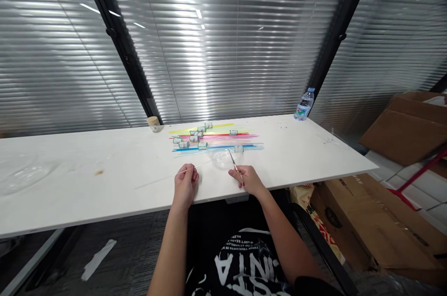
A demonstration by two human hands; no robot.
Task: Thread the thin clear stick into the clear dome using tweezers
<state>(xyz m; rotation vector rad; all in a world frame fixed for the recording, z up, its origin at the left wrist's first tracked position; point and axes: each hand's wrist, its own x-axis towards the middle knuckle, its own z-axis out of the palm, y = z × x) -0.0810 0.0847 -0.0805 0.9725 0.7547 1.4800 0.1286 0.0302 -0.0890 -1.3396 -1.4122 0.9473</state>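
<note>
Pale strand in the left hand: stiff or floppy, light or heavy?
Probably light: the strand looks very thin. It may be fairly springy rather than limp, since it runs nearly straight out on both sides of the left hand. Being so slim, it would likely bend under a sideways push.

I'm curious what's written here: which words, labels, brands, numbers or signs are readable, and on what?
"WASN'T READY": black shirt, upside down.
"THESE THOUGHTS IN": same shirt.
Shirt's large letters: cut off, uncertain.
Too small or blurred: bottle label, small rolls, cardboard box, printed bag.
</note>
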